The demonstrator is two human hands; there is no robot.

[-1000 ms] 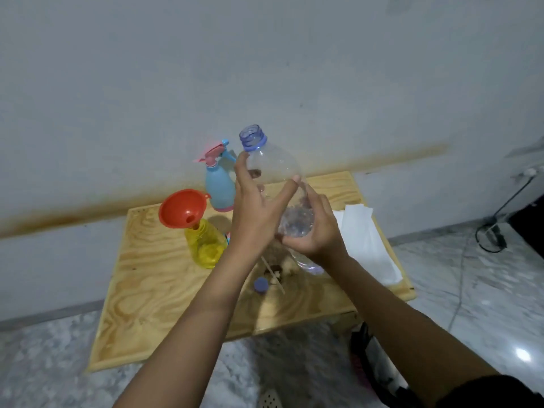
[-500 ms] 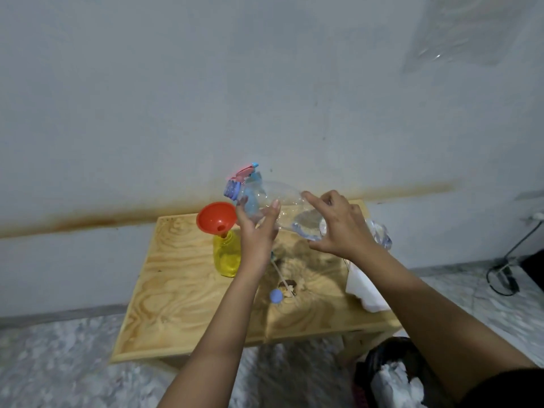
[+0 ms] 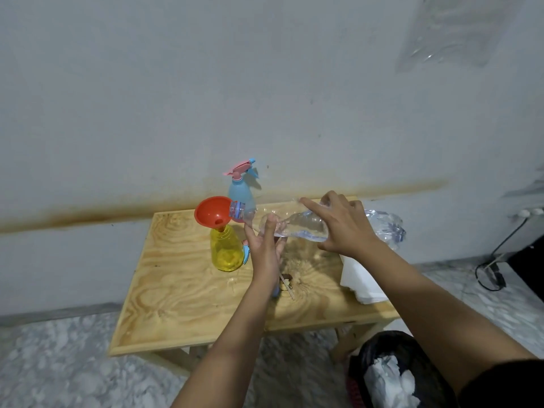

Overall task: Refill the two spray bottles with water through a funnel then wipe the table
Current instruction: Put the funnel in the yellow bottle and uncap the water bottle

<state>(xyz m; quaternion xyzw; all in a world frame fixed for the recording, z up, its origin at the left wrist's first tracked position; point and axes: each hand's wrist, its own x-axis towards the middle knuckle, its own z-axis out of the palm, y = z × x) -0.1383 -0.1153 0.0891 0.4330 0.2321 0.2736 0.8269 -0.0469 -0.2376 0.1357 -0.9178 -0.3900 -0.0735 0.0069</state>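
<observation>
Readable text: we find none in this view.
Clear water bottle (image 3: 303, 228): we make out a bluish wrap (image 3: 388, 231) on its right end, too blurred and crumpled for us to read any word or brand.

Our left forearm (image 3: 235, 328) hides most of a small blue cap (image 3: 275, 291) on the worktop (image 3: 182, 304). Our right forearm (image 3: 426, 304) covers part of the white paper (image 3: 353, 278). The bin (image 3: 382, 340) is cut off below. The clear bottle (image 3: 306, 228) is blurred at its base.
</observation>
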